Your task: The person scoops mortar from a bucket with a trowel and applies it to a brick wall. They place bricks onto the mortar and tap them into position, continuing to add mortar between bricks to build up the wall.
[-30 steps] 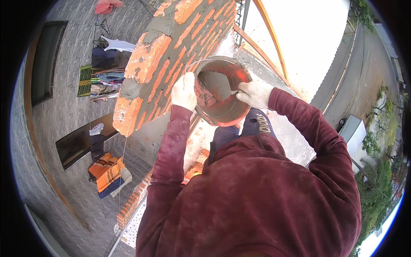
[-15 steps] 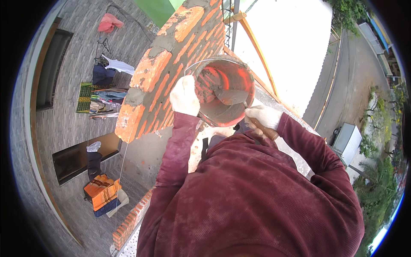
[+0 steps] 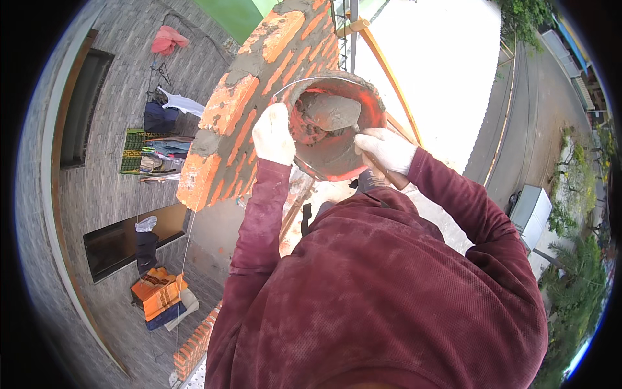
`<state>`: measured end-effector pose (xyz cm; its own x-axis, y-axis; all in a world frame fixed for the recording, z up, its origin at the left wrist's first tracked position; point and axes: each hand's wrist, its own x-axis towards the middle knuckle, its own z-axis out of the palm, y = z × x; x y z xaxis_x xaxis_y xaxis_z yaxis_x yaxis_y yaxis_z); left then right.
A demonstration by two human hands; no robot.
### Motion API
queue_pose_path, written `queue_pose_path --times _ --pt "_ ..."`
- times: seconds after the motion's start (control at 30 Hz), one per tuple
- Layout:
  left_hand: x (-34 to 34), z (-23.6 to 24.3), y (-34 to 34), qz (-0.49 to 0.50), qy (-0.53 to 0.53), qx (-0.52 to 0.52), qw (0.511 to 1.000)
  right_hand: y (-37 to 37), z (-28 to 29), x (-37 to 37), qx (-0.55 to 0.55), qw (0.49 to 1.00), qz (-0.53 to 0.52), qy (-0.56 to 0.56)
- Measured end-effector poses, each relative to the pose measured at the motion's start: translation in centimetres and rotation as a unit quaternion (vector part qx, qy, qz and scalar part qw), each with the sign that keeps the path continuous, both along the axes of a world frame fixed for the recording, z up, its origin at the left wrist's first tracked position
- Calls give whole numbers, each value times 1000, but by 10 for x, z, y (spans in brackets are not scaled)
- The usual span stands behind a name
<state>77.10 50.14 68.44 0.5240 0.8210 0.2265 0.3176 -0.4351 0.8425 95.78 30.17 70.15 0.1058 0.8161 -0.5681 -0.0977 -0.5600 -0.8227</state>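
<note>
A red-orange bucket (image 3: 372, 117) smeared with grey mortar hangs tilted in front of me, its mouth facing up toward me. My left hand (image 3: 275, 135), in a white glove, is closed around the wire handle at the bucket's left side. Gloved in white too, my right hand (image 3: 387, 150) grips the wooden handle of a trowel (image 3: 337, 114). The trowel's blade lies inside the bucket, grey with mortar, against the far part of the inner wall. Wet mortar (image 3: 324, 152) coats the bucket's near inner side.
Left of the bucket rises a brick wall (image 3: 227, 107) with mortar on its top course. A taut string (image 3: 186, 259) runs down from its near end. Wooden bracing (image 3: 392, 78) stands beyond the bucket. Laundry (image 3: 165, 146) hangs far below left; a road (image 3: 525, 123) lies right.
The trowel blade has moved up and left within the bucket, with my right hand following. The bucket and my left hand have shifted slightly left and away.
</note>
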Motion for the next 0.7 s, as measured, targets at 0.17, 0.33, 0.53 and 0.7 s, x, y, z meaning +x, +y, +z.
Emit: queue_pose_path --times 0.17,0.33,0.53,0.7 --pt "-3 -6 -2 25 -23 25 999 -13 -17 7 -163 981 73 71" --pt "-3 -15 -1 -19 24 157 987 -11 -14 6 -13 999 -2 38" --pt "0 -18 -2 -16 84 188 978 -20 -52 15 -30 947 201 -249" --pt "16 -8 11 -87 170 327 925 1 -22 50 -25 770 328 -547"
